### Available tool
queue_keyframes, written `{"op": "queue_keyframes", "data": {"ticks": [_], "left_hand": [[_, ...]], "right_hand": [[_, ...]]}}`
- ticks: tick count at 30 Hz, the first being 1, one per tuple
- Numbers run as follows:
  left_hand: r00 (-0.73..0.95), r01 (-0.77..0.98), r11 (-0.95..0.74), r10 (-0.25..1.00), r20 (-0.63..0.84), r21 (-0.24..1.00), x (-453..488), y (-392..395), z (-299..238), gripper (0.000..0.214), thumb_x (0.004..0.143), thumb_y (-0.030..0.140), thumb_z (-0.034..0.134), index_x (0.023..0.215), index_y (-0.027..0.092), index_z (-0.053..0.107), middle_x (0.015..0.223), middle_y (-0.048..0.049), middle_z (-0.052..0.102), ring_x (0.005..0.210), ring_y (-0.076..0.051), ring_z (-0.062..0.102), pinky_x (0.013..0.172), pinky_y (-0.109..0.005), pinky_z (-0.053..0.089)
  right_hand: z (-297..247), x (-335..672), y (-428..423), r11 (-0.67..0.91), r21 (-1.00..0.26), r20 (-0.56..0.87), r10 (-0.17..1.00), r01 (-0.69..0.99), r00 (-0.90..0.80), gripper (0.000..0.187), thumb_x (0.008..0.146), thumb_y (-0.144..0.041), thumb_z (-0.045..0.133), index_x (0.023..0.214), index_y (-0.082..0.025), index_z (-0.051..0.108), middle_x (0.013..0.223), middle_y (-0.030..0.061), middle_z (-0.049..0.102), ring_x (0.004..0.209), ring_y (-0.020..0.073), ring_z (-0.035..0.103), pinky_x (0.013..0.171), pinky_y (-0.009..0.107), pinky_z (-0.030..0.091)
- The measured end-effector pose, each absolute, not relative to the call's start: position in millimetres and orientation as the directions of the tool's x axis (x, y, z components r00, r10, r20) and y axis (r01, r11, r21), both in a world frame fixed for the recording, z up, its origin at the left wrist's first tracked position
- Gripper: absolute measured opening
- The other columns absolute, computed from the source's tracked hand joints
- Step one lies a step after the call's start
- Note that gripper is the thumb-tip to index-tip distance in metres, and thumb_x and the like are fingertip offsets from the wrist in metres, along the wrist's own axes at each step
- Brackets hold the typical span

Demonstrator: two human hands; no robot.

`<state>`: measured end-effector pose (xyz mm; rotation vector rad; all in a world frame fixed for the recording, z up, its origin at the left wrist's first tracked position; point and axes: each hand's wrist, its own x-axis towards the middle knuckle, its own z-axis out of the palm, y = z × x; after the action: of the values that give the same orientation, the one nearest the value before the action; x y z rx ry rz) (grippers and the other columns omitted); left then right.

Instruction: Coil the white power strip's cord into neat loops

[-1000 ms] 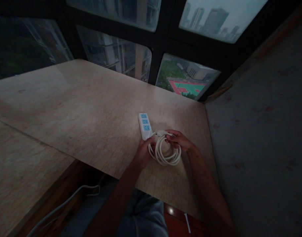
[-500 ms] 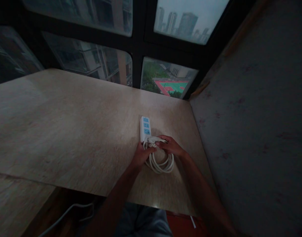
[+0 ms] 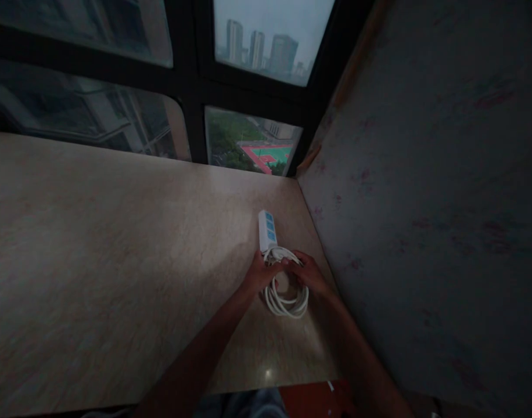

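Note:
A white power strip (image 3: 266,230) with blue sockets lies on a beige stone-look counter (image 3: 118,261), near the right wall. Its white cord (image 3: 287,303) is wound in a coil just in front of it. My left hand (image 3: 261,273) grips the left side of the coil where it meets the strip. My right hand (image 3: 308,273) is closed on the coil's top right, fingers wrapped over the loops. The two hands almost touch above the coil.
A grey wall (image 3: 423,203) rises close on the right. Dark-framed windows (image 3: 191,110) run along the counter's far edge, showing buildings and a sports court far below. My lap and a reddish floor show under the counter's near edge.
The camera has swung left and closer to the wall. My hands have drawn together over the top of the coil, and the strip now sits nearer the wall.

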<state>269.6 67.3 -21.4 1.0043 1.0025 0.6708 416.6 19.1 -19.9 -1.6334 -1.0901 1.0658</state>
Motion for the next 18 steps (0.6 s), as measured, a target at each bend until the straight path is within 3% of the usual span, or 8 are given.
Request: {"op": "queue_keyframes", "data": {"ticks": [4, 7, 12, 18], "left_hand": [[0.339, -0.02, 0.372, 0.876, -0.344, 0.928, 297, 73, -32, 0.049, 0.06, 0.026, 0.082, 0.095, 0.02, 0.049, 0.062, 0.0068, 0.058, 0.031, -0.008, 0.046, 0.034, -0.019, 0.032], [0.352, -0.063, 0.394, 0.868, -0.349, 0.917, 317, 74, -39, 0.049, 0.059, 0.021, 0.081, 0.098, 0.02, 0.05, 0.058, 0.0081, 0.056, 0.031, -0.008, 0.045, 0.037, -0.02, 0.034], [0.484, -0.109, 0.4, 0.821, -0.303, 0.91, 338, 69, -47, 0.035, 0.064, 0.021, 0.076, 0.094, 0.02, 0.059, 0.054, 0.0048, 0.057, 0.042, -0.014, 0.055, 0.048, -0.024, 0.043], [0.503, 0.164, 0.199, 0.826, -0.255, 0.966, 343, 66, -41, 0.021, 0.055, 0.016, 0.078, 0.069, 0.02, 0.063, 0.06, -0.003, 0.063, 0.083, -0.03, 0.068, 0.07, -0.031, 0.048]], "right_hand": [[-27, 433, 18, -0.21, -0.927, -0.074, 0.916, 0.312, 0.395, 0.038, 0.075, -0.047, 0.066, 0.097, -0.017, 0.065, 0.087, 0.004, 0.068, 0.075, 0.0185, 0.06, 0.067, 0.028, 0.047], [-26, 448, 16, -0.23, -0.854, 0.017, 0.884, 0.466, 0.467, 0.04, 0.077, -0.046, 0.063, 0.106, -0.018, 0.063, 0.104, 0.0076, 0.068, 0.095, 0.0225, 0.062, 0.083, 0.033, 0.047], [-15, 460, -3, -0.324, -0.658, 0.055, 0.88, 0.68, 0.472, 0.03, 0.088, -0.039, 0.051, 0.108, -0.021, 0.063, 0.102, 0.0092, 0.07, 0.091, 0.0227, 0.064, 0.081, 0.034, 0.046], [-22, 458, -21, -0.44, -0.402, 0.068, 0.861, 0.803, 0.505, 0.034, 0.091, -0.024, 0.042, 0.117, -0.01, 0.06, 0.113, 0.0199, 0.063, 0.104, 0.0279, 0.058, 0.09, 0.036, 0.042]]}}
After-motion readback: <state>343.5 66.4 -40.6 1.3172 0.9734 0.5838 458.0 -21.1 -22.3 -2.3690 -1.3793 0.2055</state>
